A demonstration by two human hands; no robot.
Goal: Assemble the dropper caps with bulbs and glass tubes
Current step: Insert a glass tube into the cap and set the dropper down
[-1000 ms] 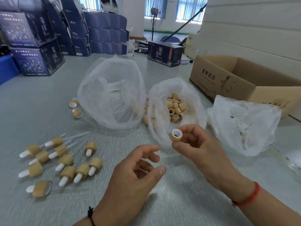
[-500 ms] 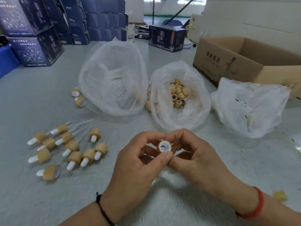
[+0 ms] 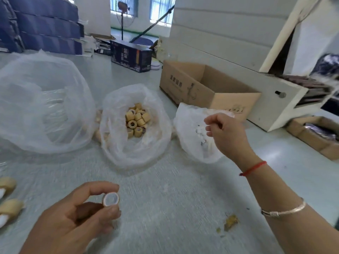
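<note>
My left hand (image 3: 73, 217) pinches a tan dropper cap (image 3: 111, 199) between thumb and forefinger, its white-lined opening facing me, low over the table. My right hand (image 3: 226, 133) hovers with loosely curled fingers over the mouth of the right plastic bag (image 3: 190, 136), which holds white bulbs (image 3: 200, 132); nothing shows in its fingers. The middle bag (image 3: 135, 149) holds several tan caps (image 3: 136, 121). The large left bag (image 3: 42, 107) shows clear glass tubes faintly through the plastic. Assembled caps with white bulbs (image 3: 8, 208) lie at the left edge.
An open cardboard box (image 3: 207, 88) stands behind the right bag, with a white cabinet (image 3: 275, 99) beside it. A dark blue carton (image 3: 131, 55) and stacked blue cartons (image 3: 45, 26) sit at the back. Yellow crumbs (image 3: 229, 221) lie on the grey table.
The cap passed from my right hand to my left hand. My right hand moved away to the right, over the bulb bag. The view swung right.
</note>
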